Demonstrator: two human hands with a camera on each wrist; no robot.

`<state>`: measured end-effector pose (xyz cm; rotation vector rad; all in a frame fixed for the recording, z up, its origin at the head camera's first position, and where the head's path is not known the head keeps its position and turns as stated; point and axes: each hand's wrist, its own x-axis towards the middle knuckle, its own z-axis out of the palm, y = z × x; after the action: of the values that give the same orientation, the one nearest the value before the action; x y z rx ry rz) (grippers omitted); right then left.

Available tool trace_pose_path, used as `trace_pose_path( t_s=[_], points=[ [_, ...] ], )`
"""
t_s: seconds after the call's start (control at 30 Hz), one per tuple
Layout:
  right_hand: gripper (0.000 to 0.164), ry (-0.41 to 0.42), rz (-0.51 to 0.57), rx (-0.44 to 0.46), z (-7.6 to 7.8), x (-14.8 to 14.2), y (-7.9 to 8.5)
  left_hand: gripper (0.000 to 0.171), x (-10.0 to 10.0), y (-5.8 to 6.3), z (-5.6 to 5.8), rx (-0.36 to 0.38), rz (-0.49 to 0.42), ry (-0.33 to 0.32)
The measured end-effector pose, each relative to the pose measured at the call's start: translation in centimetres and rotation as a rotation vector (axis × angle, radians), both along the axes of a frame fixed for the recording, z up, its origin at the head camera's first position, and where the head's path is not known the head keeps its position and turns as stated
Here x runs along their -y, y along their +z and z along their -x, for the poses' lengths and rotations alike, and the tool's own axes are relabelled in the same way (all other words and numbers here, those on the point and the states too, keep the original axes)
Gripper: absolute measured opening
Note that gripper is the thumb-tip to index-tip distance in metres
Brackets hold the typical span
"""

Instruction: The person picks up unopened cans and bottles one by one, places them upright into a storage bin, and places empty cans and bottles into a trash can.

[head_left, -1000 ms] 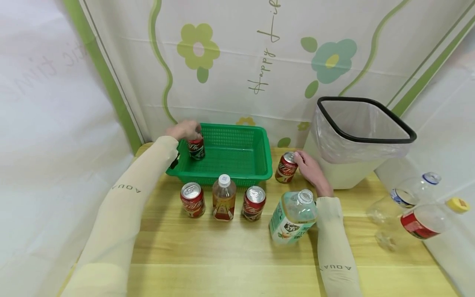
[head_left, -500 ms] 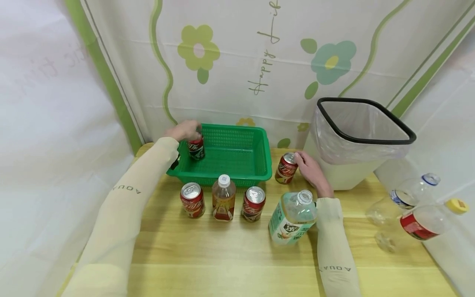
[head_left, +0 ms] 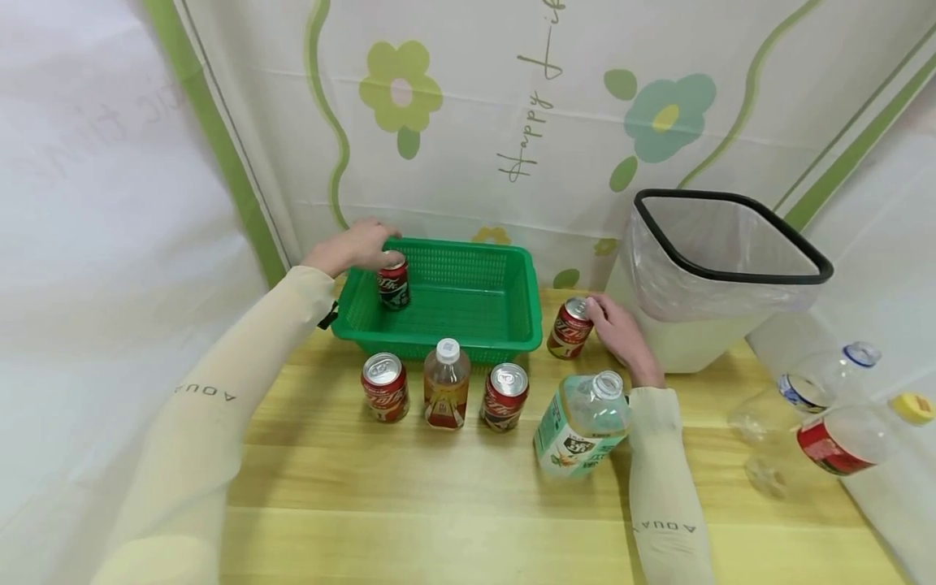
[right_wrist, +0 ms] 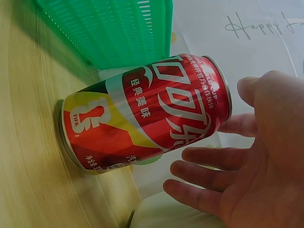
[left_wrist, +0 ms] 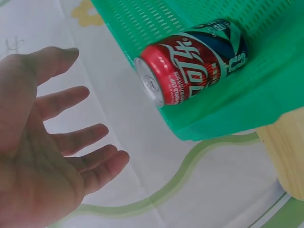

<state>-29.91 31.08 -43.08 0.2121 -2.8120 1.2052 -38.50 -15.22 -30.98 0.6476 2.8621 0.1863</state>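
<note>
A red cola can (left_wrist: 190,61) stands upright in the left end of the green basket (head_left: 439,337). My left hand (head_left: 358,246) is just above that can's top. In the left wrist view its fingers (left_wrist: 78,140) are spread and apart from the can. Right of the basket, another red cola can (right_wrist: 142,114) stands on the table. My right hand (head_left: 617,329) is beside that can's upper right side. In the right wrist view its thumb stands off the can, and the fingers reach loosely toward the top edge, one partly hidden behind it.
In front of the basket stand a cola can (head_left: 384,388), a white-capped drink bottle (head_left: 447,386) and another cola can (head_left: 504,398). A large green-labelled bottle (head_left: 581,426) stands by the right forearm. Behind it is a lined bin (head_left: 680,325). Two clear bottles (head_left: 841,443) lie far right.
My left hand has loosened from the can in the basket and lifted slightly up and left, its fingers opening. That can stays in place. The right hand looks much the same.
</note>
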Motion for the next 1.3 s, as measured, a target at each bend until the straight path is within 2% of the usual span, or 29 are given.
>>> trace_pose_path(
  t_s=[0.23, 0.53, 0.67, 0.83, 1.07, 1.3],
  points=[
    [0.061, 0.005, -0.008, -0.007, -0.1, -0.1, -0.1, 0.056, 0.2, 1.0, -1.7, 0.009, -0.011, -0.049],
    [0.058, 0.023, 0.017, -0.013, -0.2, 0.0, 0.1, 0.057, 1.1, 1.7, -3.2, 0.005, -0.022, -0.049],
    [0.06, 0.025, 0.016, -0.005, -0.2, 0.1, 0.2, 0.058, 1.4, 1.7, -3.9, -0.02, -0.032, -0.053],
    [0.059, 0.021, 0.007, 0.002, -0.3, -0.1, 0.2, 0.062, 1.2, 2.0, -5.3, -0.045, -0.043, -0.07],
    [0.059, 0.018, -0.003, 0.005, -0.2, -0.1, -0.1, 0.064, 1.0, 2.5, -7.3, -0.002, -0.062, -0.061],
    [0.061, 0.014, -0.012, 0.0, 0.1, -0.2, -0.2, 0.062, 0.7, 2.6, -9.0, -0.01, -0.063, -0.088]
  ],
)
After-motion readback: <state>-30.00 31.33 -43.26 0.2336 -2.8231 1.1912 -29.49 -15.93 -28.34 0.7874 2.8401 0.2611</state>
